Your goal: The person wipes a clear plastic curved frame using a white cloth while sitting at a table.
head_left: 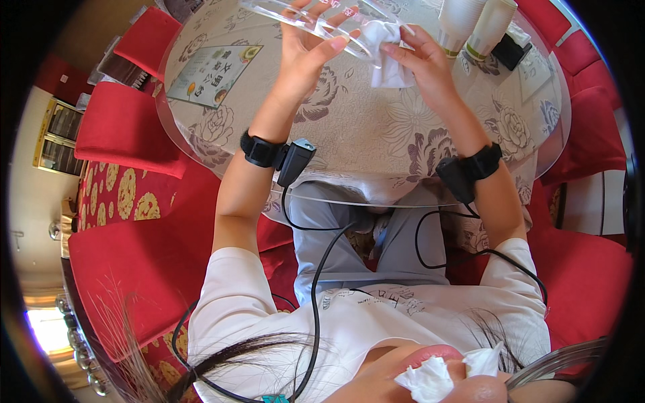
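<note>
At the far side of the table, my left hand (306, 50) holds a clear, glossy plastic packet (359, 46) with red print. Its thumb lies on the near side and its fingers show through the plastic. I cannot make out whether it is a soft wrapper or a stiff box, and its far part is cut off by the upper edge. My right hand (423, 60) is closed on a white tissue (391, 72), pinched between thumb and fingers. The tissue hangs down against the packet's right end, and part of it lies behind or inside the plastic.
The round table has a glass top over a floral cloth (322, 101). A printed card (215, 75) lies left; stacked paper cups (489, 30) and a black object (510, 52) stand right. Red chairs (127, 127) surround me. Black cables (319, 289) run from devices on both wrists.
</note>
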A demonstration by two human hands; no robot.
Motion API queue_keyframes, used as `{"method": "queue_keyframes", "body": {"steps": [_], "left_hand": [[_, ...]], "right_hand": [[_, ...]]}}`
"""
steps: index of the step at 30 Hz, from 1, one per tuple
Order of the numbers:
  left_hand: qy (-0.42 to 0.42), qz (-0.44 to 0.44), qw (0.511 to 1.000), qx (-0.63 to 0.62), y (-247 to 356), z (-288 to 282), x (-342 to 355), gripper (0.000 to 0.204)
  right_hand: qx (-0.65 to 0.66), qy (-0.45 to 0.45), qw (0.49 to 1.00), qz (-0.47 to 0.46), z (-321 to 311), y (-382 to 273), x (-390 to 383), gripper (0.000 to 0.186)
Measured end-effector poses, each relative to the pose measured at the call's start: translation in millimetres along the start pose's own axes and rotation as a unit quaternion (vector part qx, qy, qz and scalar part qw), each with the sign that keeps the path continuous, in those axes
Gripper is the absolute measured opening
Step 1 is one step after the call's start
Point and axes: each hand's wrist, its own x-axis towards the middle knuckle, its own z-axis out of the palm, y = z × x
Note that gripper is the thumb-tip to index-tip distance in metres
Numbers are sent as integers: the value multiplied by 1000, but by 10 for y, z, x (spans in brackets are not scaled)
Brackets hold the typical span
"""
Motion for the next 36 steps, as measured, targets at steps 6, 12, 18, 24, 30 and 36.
{"method": "queue_keyframes", "body": {"steps": [6,12,18,24,30,36], "left_hand": [[-34,-12,999,-12,-4,74,-2,82],[-52,-31,998,-5,-16,152,-45,86],[-70,-46,996,4,-42,205,-92,91],[-85,-68,994,3,-59,225,-113,96],[-78,-59,995,-28,-97,199,-113,93],[-56,-66,995,-40,-40,261,-109,89]], "right_hand": [[18,65,997,-21,-54,61,0,36],[-252,188,948,-39,26,125,-12,48],[-142,52,979,137,76,1,-53,51],[-105,57,988,100,60,42,-66,46],[-129,47,985,103,34,66,-48,38],[-110,60,990,65,-17,177,-28,33]]}}
